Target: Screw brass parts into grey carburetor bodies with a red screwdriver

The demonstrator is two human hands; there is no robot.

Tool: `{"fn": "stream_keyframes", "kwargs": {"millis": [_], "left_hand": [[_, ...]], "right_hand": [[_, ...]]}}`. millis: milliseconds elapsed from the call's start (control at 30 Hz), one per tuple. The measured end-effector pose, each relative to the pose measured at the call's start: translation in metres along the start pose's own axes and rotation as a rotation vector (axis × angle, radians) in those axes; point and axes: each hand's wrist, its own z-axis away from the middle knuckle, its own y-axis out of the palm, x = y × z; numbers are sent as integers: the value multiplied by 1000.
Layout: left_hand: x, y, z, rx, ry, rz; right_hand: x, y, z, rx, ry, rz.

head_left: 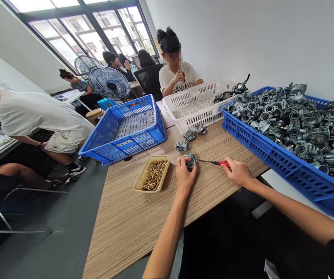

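My left hand (185,173) is closed around a grey metal carburetor (191,159) on the wood-grain table (132,217). In my right hand (238,172) is a screwdriver (224,164) with a red and black handle. Its thin shaft points left, and the tip is at the carburetor's right side; whether it sits in a screw I cannot tell. Left of my left hand stands a small yellowish tray (137,185) heaped with brass jets (154,176). Just beyond my left hand lie several more carburetors (182,146) on the tabletop.
At right, a large blue crate (242,133) is piled with carburetors. A white crate (188,120) with a few parts and another blue crate (126,147) stand farther back. Across the table sits a person (178,73) holding a red-handled tool. Fans (110,83) and other people are behind.
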Motion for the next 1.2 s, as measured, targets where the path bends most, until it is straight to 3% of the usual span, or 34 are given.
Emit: {"fn": "stream_keyframes", "kwargs": {"millis": [233, 467, 600, 700, 933, 1100, 1200], "left_hand": [[1, 2, 1, -13, -15, 17], [2, 3, 3, -43, -25, 62], [0, 3, 2, -102, -55, 28], [-1, 4, 1, -148, -91, 19], [-2, 5, -2, -73, -123, 189], [-6, -2, -3, -70, -133, 270], [-8, -3, -3, -66, -137, 282]], "right_hand": [[3, 3, -3, 22, -18, 122], [2, 6, -4, -40, 40, 157], [0, 9, -4, -127, 26, 211], [4, 13, 0, -216, -70, 226], [42, 30, 2, -207, -286, 55], [69, 39, -21, -186, -310, 46], [78, 41, -37, -163, -251, 34]]}}
